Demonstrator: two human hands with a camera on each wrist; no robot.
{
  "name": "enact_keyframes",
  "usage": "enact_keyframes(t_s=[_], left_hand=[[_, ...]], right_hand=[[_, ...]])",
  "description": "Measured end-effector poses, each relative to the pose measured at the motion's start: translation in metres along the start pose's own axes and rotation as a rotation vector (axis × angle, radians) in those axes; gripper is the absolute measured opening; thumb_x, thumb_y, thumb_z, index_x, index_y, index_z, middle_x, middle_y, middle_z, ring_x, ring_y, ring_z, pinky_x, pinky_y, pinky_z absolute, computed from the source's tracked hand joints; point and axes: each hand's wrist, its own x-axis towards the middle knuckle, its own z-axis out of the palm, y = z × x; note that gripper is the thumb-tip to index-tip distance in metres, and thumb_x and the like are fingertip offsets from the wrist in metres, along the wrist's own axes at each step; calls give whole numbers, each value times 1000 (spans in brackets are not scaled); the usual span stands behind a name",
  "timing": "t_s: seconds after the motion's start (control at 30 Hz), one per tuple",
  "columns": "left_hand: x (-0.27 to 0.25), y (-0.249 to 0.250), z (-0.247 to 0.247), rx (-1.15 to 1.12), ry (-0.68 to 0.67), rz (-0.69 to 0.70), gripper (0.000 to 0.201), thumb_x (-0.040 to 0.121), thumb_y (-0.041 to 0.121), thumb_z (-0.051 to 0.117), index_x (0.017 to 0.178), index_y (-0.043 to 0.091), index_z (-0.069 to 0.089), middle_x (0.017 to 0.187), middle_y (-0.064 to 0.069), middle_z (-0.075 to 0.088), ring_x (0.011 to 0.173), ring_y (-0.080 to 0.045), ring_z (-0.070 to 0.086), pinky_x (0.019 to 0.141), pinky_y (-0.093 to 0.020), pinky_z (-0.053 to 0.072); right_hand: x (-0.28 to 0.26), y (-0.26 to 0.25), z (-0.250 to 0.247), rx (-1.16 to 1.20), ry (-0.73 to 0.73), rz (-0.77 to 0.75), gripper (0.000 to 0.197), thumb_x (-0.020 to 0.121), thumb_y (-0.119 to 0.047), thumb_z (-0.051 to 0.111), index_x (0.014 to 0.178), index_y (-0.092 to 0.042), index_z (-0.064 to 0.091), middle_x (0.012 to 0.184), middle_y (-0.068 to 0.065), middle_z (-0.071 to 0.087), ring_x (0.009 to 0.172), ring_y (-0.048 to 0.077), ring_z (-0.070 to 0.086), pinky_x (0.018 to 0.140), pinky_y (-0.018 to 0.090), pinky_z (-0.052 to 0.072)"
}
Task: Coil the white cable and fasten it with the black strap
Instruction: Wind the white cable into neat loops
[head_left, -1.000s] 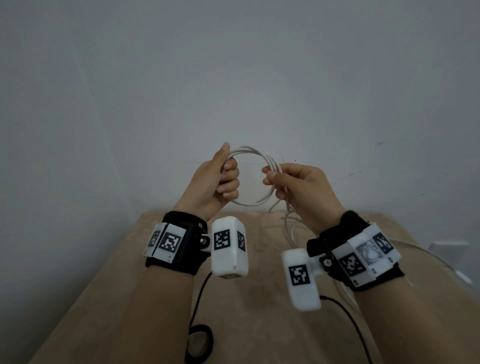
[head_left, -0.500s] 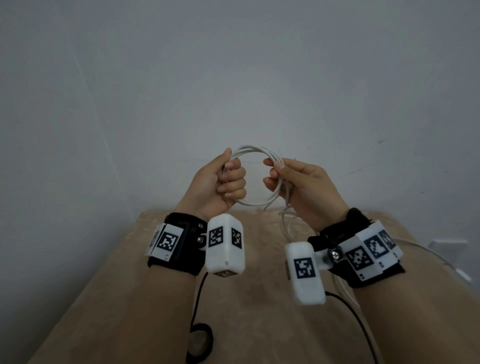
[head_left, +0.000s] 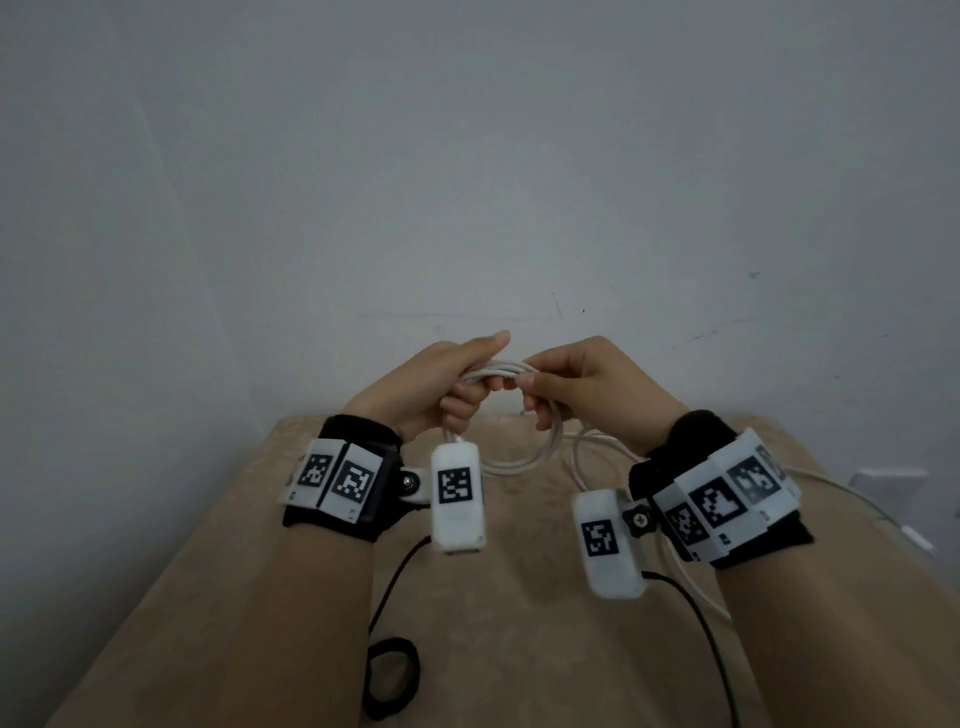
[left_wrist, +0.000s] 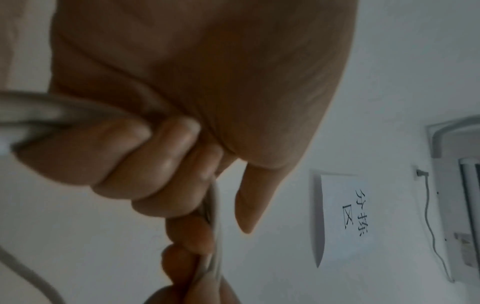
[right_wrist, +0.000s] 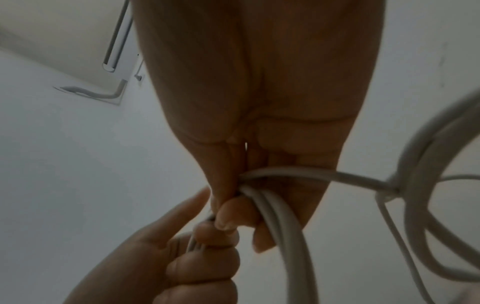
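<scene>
The white cable (head_left: 524, 462) hangs in a few loops between my two hands, above the far end of the beige table (head_left: 519, 623). My left hand (head_left: 441, 389) grips the coil at its top left, fingers curled round the strands (left_wrist: 213, 205). My right hand (head_left: 587, 389) pinches the strands at the top right (right_wrist: 262, 203), close to the left fingers. A loose length of cable (head_left: 587, 457) trails down to the table under my right wrist. The black strap (head_left: 392, 675) lies curled in a ring on the table near my left forearm.
A grey wall (head_left: 467, 182) rises just behind the table. Thin black leads (head_left: 395, 577) run from the wrist cameras across the tabletop. A white cable and a white box (head_left: 888, 478) lie past the table's right edge.
Both hands have dropped lower and drawn together at the top of the coil. The loop, upright before, now hangs down below the fingers toward the table.
</scene>
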Motion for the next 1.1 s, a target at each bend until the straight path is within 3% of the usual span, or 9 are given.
enact_keyframes(t_s=[0.1, 0.2, 0.43, 0.53, 0.67, 0.8, 0.93, 1.0, 1.1], left_hand=[[0, -1, 2, 86, 30, 70, 44, 91, 43, 56, 54, 21, 48, 45, 9, 25, 39, -6, 16, 40, -19, 13], [1, 0, 1, 51, 94, 103, 52, 93, 39, 55, 44, 25, 43, 45, 11, 25, 38, -4, 16, 39, -17, 11], [4, -1, -6, -90, 186, 95, 47, 95, 38, 54, 54, 24, 36, 46, 11, 22, 36, -3, 14, 37, -15, 9], [2, 1, -6, -125, 223, 105, 46, 95, 38, 54, 56, 23, 35, 46, 11, 22, 36, -3, 14, 36, -15, 10], [-2, 6, -13, -260, 275, 130, 44, 97, 37, 51, 59, 23, 32, 44, 12, 20, 33, -2, 14, 33, -14, 10], [-6, 6, -27, -333, 329, 142, 44, 97, 37, 50, 60, 22, 31, 43, 12, 20, 32, -2, 15, 33, -14, 9], [-8, 1, -42, -433, 393, 156, 43, 96, 38, 50, 61, 22, 31, 41, 12, 20, 29, -1, 15, 30, -14, 11], [-14, 0, -56, -522, 444, 170, 44, 96, 40, 49, 61, 23, 30, 38, 12, 20, 27, -2, 15, 28, -14, 11], [-29, -1, -79, -641, 516, 207, 45, 97, 42, 46, 61, 23, 27, 35, 11, 19, 24, -3, 15, 27, -14, 10]], right_hand=[[0, -1, 1, 58, 11, 7, 23, 93, -15, 59, 85, 4, 70, 73, 14, 66, 59, 16, 60, 64, 29, 51], [0, 0, -2, 67, 72, 30, 22, 91, -23, 62, 87, -4, 73, 74, 4, 72, 61, 11, 64, 63, 25, 54], [-4, 8, -16, -173, 103, 33, 5, 82, -20, 72, 87, -19, 74, 73, -5, 71, 66, -3, 61, 69, 16, 48], [-1, 7, -13, -410, 100, 22, 18, 84, -8, 63, 85, -25, 69, 77, -8, 66, 71, -2, 59, 63, 4, 42], [1, 17, -15, -610, 208, 25, 25, 85, -5, 57, 95, -25, 70, 97, -2, 59, 94, 13, 52, 76, 25, 40], [-1, 27, -24, -383, 282, 116, 29, 84, -14, 67, 112, -23, 64, 95, 2, 64, 77, 14, 61, 68, 20, 42], [0, 31, -27, -457, 323, 115, 6, 85, -16, 68, 87, -15, 74, 69, -1, 63, 65, 7, 53, 53, 7, 37], [-1, 35, -32, -479, 368, 137, 11, 87, -17, 67, 81, -12, 74, 61, -2, 60, 60, 7, 50, 53, 8, 36], [-7, 45, -45, -471, 452, 222, 20, 88, -19, 66, 80, -2, 73, 67, 14, 64, 66, 19, 55, 57, 20, 35]])
